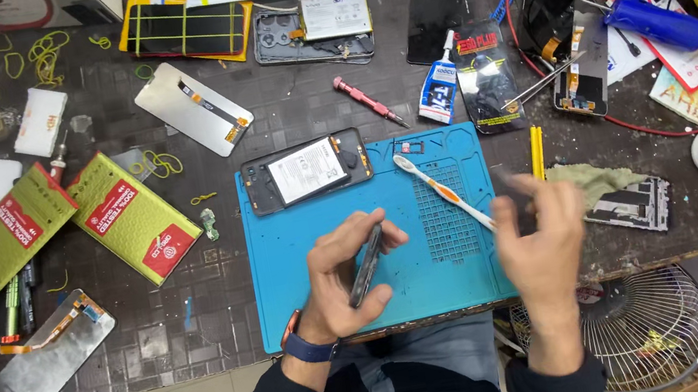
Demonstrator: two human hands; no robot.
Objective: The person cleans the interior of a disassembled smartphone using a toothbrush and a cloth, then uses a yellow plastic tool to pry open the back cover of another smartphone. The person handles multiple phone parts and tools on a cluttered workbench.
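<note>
Over the blue mat [456, 272], the left hand [348, 276] grips a dark phone [367, 266] edge-on near the mat's front edge. The right hand [543, 234], blurred, hangs open and empty at the mat's right side, beside a toothbrush [443, 192].

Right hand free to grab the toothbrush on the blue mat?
Probably yes: the right hand is blurred but seems empty, right beside the toothbrush, which lies uncovered on the blue mat. The left hand holds a dark phone, clear of it.
</note>
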